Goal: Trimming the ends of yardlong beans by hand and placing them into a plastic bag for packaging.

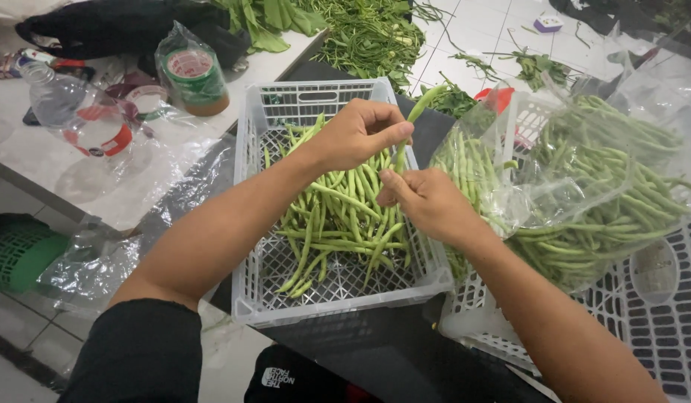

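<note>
Both grips, left hand [358, 134] and right hand [427, 201], pinch one green bean [414, 123] above the white crate's [338, 302] far rim.

bright even daylight, soft shadows, glare on plastic, sharp focus, wide-angle edges

The white slatted crate [338, 298] sits in the middle, holding a loose heap of green beans [345, 216]. Above that heap, the left hand [356, 134] pinches the upper part of a single long bean [412, 127] between thumb and fingers, while the right hand [427, 201] grips the same bean lower down. Just right of the crate lies a clear plastic bag [584, 201] stuffed with more beans, resting on a second white crate [659, 328]. Left of the crate, on the white tiled floor [32, 157], are a plastic bottle [76, 112] lying on its side and rolls of tape [192, 75] in a clear bag. Beyond the crate, leafy greens [368, 33] lie piled.
</note>
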